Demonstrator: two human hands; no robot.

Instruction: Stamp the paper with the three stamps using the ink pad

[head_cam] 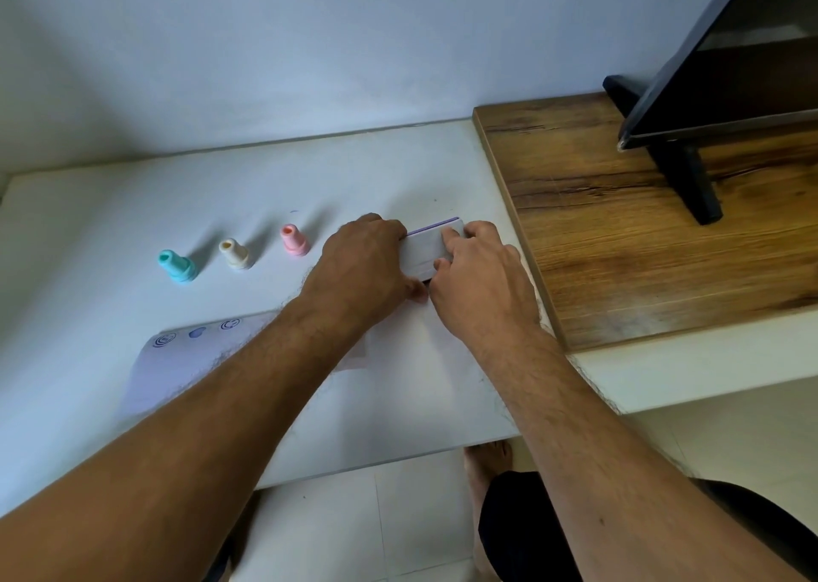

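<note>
Stamping looks done: we see three blue marks on the paper [194, 351] at the table's [88, 209] near edge. Our left hand [360, 267] and right hand [480, 278] curl round the grey ink pad [427, 249] near the right edge. Next, we think, press its lid shut.

No words, numbers or brand names can be read; the paper [177, 360] bears only three stamped marks, two round faces and a blot.
</note>
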